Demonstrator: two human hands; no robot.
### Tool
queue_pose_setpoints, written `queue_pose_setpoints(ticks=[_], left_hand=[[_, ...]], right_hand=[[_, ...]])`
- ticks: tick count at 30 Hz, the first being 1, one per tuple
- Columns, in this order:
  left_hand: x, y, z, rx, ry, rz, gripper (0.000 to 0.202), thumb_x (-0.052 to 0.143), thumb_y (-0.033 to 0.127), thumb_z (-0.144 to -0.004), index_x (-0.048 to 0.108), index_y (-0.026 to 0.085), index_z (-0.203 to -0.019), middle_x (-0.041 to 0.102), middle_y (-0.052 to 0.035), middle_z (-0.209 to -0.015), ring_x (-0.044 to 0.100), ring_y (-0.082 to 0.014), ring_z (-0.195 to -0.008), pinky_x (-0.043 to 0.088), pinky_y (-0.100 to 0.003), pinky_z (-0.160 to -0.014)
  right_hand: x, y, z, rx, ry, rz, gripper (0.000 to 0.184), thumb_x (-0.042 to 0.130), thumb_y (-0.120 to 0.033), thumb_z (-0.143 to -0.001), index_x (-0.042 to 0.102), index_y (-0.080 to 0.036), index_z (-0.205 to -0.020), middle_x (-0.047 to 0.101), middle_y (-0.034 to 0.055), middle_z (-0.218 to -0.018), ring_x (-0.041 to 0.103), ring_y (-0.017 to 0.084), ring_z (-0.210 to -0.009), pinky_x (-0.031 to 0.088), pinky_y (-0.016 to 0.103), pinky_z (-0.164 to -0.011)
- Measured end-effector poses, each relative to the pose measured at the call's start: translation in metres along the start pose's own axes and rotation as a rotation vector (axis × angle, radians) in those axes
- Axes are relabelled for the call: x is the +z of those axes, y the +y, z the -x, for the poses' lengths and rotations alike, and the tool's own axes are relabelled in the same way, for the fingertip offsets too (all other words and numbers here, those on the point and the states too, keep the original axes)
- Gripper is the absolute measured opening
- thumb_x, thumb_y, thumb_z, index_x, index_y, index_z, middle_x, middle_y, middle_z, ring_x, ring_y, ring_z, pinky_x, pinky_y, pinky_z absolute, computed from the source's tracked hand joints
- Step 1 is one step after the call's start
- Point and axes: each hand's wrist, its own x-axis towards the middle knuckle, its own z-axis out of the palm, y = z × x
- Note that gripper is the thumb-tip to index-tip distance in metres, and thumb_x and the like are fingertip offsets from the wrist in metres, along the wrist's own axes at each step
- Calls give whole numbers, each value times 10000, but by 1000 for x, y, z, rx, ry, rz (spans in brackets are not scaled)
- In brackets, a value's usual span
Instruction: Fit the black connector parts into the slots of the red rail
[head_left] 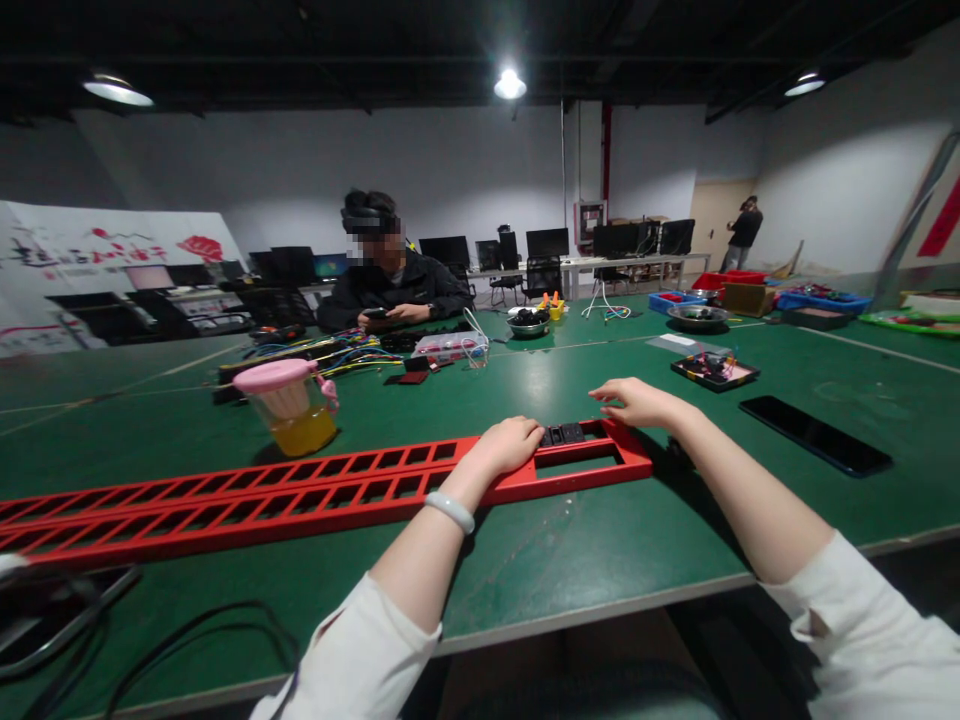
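Observation:
A long red slotted frame (pixel 405 490) lies across the green table, with rows of slots along it and a larger rectangular opening near its right end. Several small black modules (pixel 562 434) sit in its upper row at that end. My left hand (pixel 513 446), a pale bangle on its wrist, is closed over the frame, its bent fingertips beside the black modules; the underside of the grip is hidden. Just beyond the frame's right end, my right hand (pixel 637 402) is raised with fingers stretched to the left and apart, holding nothing visible.
A pink-lidded cup (pixel 289 405) of yellow liquid stands behind the frame. To the right lie a dark phone (pixel 814 434) and a small tray (pixel 715 370) of parts. Cables (pixel 202 630) lie front left. Across the table sits a person (pixel 397 270) wearing a headset; metal bowls stand farther back.

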Motion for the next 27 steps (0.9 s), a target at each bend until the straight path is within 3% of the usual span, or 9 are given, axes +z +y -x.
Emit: queue_pose_setpoints(ticks=[4,7,17,27], left_hand=[[0,0,-1,-6,-3,2,443,248,422,-866,618,198,-957,616,-65,-1010,559,-183,-915,390,-264,-828],[-1,0,-1,4,-5,1,441,246,419,-867,619,201,-955,618,-63,-1005,560,-181,-909,393,-261,-823],[-1,0,-1,23,4,-7,450,237,420,-871,623,197,-935,620,-66,-994,563,-179,-894,395,-258,-809],[2,-4,-2,45,17,-5,458,229,426,-871,619,197,-944,620,-64,-991,565,-178,-890,396,-258,-813]], right_hand=[[-19,37,12,345,-113,200,478,535,-99,-646,577,-161,-1118,585,111,-1115,531,247,-1031,412,303,-868],[-27,60,22,480,-168,225,507,531,-57,-601,595,-154,-1095,604,122,-1079,553,256,-998,436,315,-830],[-25,86,31,560,-288,196,517,678,-138,-499,636,-194,-1012,646,87,-981,600,250,-876,469,310,-726],[-28,77,29,537,-322,270,451,683,-198,-503,654,-154,-952,652,105,-930,598,253,-842,455,293,-675]])
